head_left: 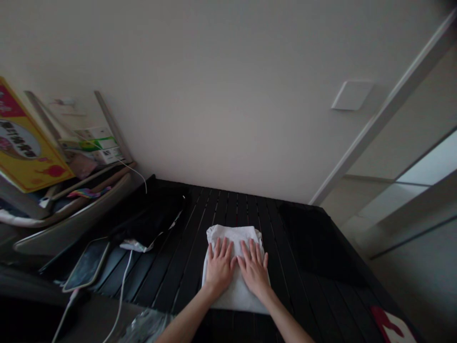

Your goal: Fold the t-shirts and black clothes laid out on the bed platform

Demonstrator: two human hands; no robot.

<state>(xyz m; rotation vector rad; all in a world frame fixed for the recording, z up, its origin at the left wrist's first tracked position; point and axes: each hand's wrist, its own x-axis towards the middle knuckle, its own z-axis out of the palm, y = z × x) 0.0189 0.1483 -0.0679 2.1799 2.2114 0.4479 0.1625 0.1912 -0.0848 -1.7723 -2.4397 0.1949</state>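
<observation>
Lying under left grip [219, 267] and right grip [253, 269] is white cloth [238, 288].

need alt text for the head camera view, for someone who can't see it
A person's left hand and right hand lie flat, side by side, on a folded white cloth on a black slatted table. To the left are a phone with a cable plugged in and a dark bundle; another dark cloth lies right.
</observation>
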